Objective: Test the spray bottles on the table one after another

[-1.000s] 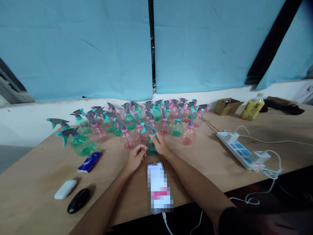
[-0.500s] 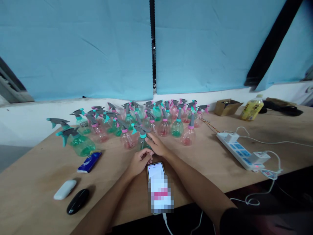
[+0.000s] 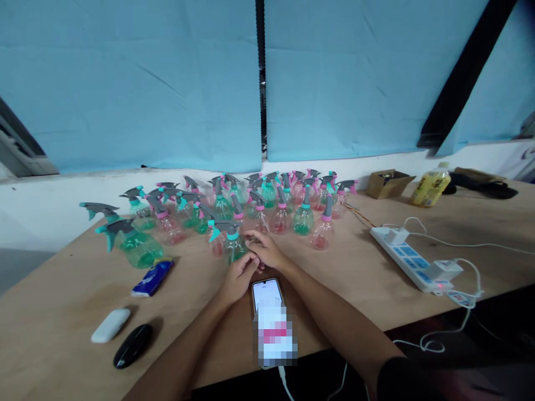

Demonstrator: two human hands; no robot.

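A clear green spray bottle [image 3: 234, 250] with a grey and turquoise trigger head stands just beyond my hands, its nozzle pointing left. My right hand [image 3: 267, 252] is at the bottle's right side, fingers stretched toward it. I cannot tell whether they touch it. My left hand [image 3: 239, 275] is closed in front of the bottle, thumb and fingers drawn together and close against my right hand. Whatever they may hold is hidden. Below both hands lies a lit phone [image 3: 267, 292], plugged into a white cable and partly blurred out.
Several green and pink spray bottles [image 3: 281, 217] crowd the back of the wooden table [image 3: 343, 278]. A blue packet [image 3: 153, 277], a white case [image 3: 111, 326] and a black case [image 3: 132, 346] lie left. Rightward are a power strip [image 3: 407, 259], a carton [image 3: 387, 186] and a yellow-labelled bottle [image 3: 430, 186].
The green spray bottle by my hands has shifted left and slightly nearer, uncovering a pink bottle behind. My right hand has moved slightly lower. My left hand stays close to it.
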